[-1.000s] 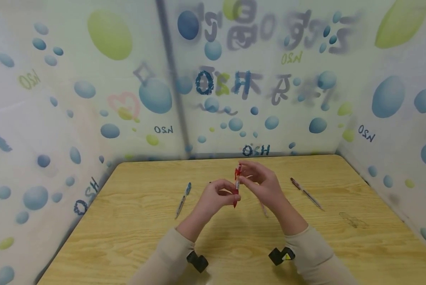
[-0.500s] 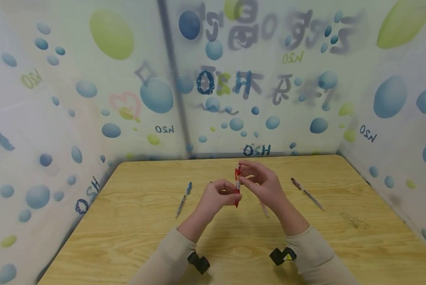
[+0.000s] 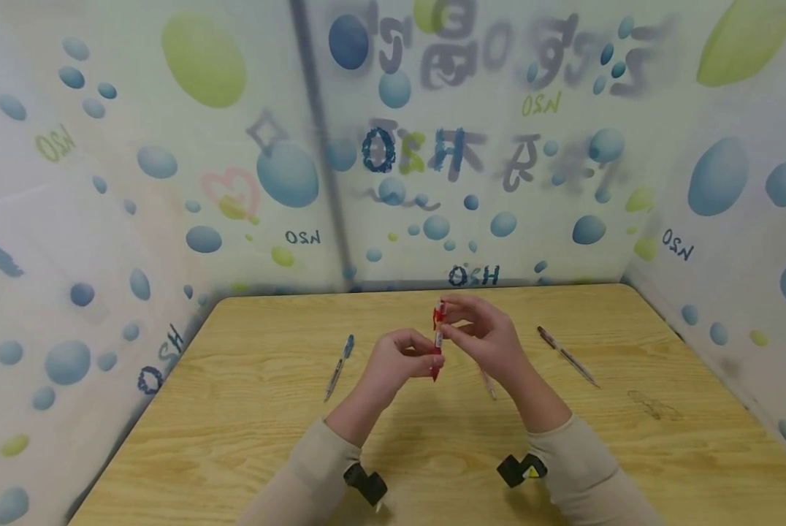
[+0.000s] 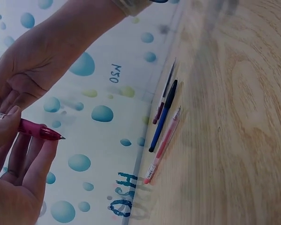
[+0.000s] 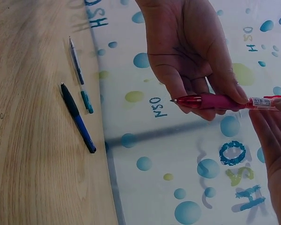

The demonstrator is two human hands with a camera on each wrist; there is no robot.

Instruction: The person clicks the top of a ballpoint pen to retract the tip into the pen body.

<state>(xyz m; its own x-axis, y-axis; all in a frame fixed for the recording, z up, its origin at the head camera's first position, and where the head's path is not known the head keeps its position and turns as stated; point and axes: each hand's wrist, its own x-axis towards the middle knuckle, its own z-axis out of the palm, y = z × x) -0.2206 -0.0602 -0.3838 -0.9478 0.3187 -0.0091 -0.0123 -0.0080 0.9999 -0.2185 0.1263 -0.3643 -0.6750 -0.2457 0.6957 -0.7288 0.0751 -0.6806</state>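
Both hands hold a red retractable pen [image 3: 438, 340] upright above the table, tip downward. My left hand [image 3: 393, 365] pinches it low down, thumb and fingers at the red grip section. Higher up, my right hand [image 3: 488, 337] pinches the clip end between thumb and fingers. In the right wrist view the bare metal point shows at the end of the red pen [image 5: 215, 101], with a white barcode label on the barrel. The left wrist view also shows the point of the red pen [image 4: 40, 130] beyond the thumb.
On the wooden table [image 3: 432, 467] lie a light blue pen [image 3: 339, 367] at left and a dark red pen [image 3: 567, 356] at right. A pink pen [image 4: 162, 146] and a blue pen with a black grip [image 4: 165, 115] lie between them. Printed curtains [image 3: 511, 248] surround the table.
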